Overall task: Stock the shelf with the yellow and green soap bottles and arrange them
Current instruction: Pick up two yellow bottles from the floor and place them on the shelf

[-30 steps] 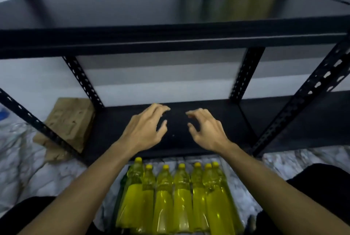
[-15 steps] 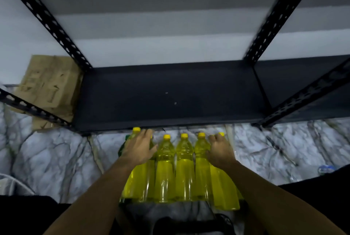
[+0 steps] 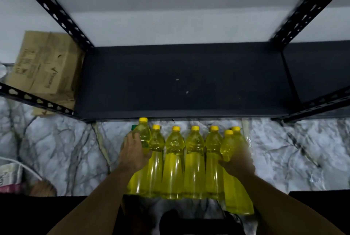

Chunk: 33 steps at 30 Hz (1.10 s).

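Note:
Several yellow soap bottles (image 3: 175,161) with yellow caps stand in a row on the marble floor in front of the black shelf (image 3: 181,81). My left hand (image 3: 132,152) grips the leftmost yellow bottle (image 3: 144,136) around its shoulder, and that bottle sits a little higher than its neighbours. A green cap (image 3: 134,127) peeks out behind it. My right hand (image 3: 239,161) grips the yellow bottle at the right end (image 3: 228,145), which also rises above the row. The lowest shelf board holds no bottles.
A worn cardboard box (image 3: 45,68) leans against the wall left of the shelf. Black perforated uprights (image 3: 53,11) frame the bay, and a second bay (image 3: 318,68) continues to the right. A white cable (image 3: 22,166) lies on the marble floor (image 3: 56,149) at the left.
The view has tilted down from the upper shelves to the floor. Both hands dropped from in front of the shelf to the bottle row and took hold of the two end bottles.

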Each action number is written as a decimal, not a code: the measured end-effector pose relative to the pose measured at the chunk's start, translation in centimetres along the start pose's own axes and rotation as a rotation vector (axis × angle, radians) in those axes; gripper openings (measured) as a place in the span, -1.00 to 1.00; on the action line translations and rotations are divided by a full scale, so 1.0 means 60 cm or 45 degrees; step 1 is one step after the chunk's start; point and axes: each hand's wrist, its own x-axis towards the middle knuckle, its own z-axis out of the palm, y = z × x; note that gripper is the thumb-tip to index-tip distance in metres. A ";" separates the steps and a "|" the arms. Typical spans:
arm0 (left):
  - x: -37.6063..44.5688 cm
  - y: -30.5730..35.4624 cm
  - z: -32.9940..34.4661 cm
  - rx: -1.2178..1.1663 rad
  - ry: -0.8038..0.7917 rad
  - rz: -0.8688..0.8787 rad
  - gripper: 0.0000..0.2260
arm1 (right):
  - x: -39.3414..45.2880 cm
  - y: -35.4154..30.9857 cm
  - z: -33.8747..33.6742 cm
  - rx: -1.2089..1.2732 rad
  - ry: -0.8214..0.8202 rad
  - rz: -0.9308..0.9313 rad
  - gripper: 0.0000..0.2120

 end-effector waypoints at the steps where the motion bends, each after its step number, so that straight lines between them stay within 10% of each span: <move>1: -0.001 0.003 -0.003 -0.025 -0.011 -0.055 -0.25 | 0.000 -0.002 0.002 -0.044 0.003 0.003 0.18; 11: -0.008 0.027 0.013 -0.399 -0.130 -0.632 0.08 | -0.025 -0.034 -0.024 -0.010 -0.064 -0.135 -0.03; 24: -0.006 0.036 0.003 -0.296 -0.254 -0.638 0.01 | -0.067 -0.083 -0.065 0.188 -0.022 -0.302 0.02; 33: -0.078 0.143 -0.095 -0.542 0.055 -0.450 -0.28 | -0.120 -0.114 -0.141 0.354 0.141 -0.515 -0.10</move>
